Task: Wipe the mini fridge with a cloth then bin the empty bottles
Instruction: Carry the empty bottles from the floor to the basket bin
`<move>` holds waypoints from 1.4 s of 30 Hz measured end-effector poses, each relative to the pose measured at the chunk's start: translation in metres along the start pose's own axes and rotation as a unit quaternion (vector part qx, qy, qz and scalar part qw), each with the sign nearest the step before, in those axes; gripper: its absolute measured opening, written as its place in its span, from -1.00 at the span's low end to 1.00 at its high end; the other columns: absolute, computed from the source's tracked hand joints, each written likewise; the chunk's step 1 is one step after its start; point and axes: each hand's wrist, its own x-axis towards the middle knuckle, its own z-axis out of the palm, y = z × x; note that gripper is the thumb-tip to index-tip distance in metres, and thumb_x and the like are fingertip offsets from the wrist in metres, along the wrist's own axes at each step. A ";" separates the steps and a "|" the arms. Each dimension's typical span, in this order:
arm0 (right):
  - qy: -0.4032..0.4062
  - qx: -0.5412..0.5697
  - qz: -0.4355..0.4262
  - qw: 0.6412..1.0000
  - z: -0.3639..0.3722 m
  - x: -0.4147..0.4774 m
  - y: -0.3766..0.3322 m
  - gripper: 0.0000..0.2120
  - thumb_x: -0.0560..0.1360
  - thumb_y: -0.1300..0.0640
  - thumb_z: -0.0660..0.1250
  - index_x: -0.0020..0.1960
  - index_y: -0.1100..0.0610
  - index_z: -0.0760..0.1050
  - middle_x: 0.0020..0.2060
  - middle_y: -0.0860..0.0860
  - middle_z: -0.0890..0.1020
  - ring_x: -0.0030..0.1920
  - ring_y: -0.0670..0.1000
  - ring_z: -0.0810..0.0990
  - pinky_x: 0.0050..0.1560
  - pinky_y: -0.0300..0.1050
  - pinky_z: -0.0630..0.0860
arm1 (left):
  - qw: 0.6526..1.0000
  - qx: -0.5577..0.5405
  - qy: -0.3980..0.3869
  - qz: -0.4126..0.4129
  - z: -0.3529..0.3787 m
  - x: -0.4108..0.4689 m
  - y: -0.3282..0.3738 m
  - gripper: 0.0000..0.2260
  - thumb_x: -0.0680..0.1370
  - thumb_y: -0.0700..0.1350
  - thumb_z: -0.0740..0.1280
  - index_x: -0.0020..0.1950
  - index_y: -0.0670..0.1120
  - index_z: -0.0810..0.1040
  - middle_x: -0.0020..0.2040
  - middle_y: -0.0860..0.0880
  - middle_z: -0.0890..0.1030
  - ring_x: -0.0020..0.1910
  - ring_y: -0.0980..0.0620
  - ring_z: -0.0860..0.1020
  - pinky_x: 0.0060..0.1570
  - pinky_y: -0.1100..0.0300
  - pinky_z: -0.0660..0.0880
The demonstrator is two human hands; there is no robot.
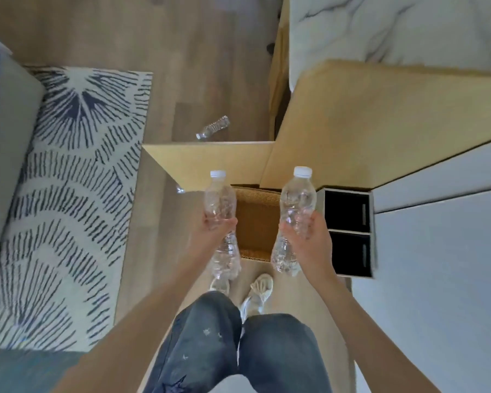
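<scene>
My left hand (214, 236) grips a clear empty plastic bottle (220, 199) with a white cap around its middle. In my right hand (309, 239) is a second clear bottle (298, 197), white cap up, held the same way. Both bottles hang over the floor in front of a brown woven bin (257, 219) that stands under the wooden counter. A third empty bottle (213, 128) lies on its side on the wood floor farther ahead. The mini fridge (347, 231), white with two dark door panels, sits just right of the bin.
A light wooden counter (380, 120) runs ahead and to the right, with a lower shelf (210, 160) jutting left. A patterned blue-and-white rug (68, 180) and a grey sofa edge (9, 131) lie left. My legs and white shoes (255, 290) are below.
</scene>
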 end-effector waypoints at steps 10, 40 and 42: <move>-0.027 -0.045 0.082 0.995 0.094 0.156 0.212 -0.42 0.43 -0.12 0.53 0.34 -0.04 0.37 0.12 -0.15 0.54 0.18 -0.11 0.55 0.09 -0.20 0.50 | 0.997 0.056 -0.006 -0.052 0.060 0.199 -0.186 -0.58 0.37 0.14 0.53 0.04 0.04 0.39 0.06 -0.08 0.56 0.01 -0.06 0.59 -0.13 0.17 0.57; 0.003 -0.261 0.103 0.960 0.261 0.382 0.564 -0.20 0.49 -0.34 0.31 0.52 0.16 0.28 0.42 0.14 0.38 0.32 0.14 0.49 0.17 -0.02 0.50 | 0.956 0.275 0.055 -0.080 0.155 0.501 -0.489 -0.12 0.40 0.25 0.46 0.54 -0.14 0.20 0.44 -0.15 0.34 0.39 -0.15 0.39 0.37 -0.04 0.39; 0.014 -0.251 0.095 0.963 0.246 0.362 0.536 -0.26 0.54 -0.28 0.30 0.54 0.14 0.25 0.43 0.11 0.38 0.32 0.12 0.49 0.15 -0.07 0.46 | 0.952 0.295 0.051 -0.058 0.146 0.470 -0.466 -0.23 0.43 0.24 0.44 0.50 -0.09 0.25 0.39 -0.09 0.38 0.31 -0.06 0.43 0.30 0.04 0.43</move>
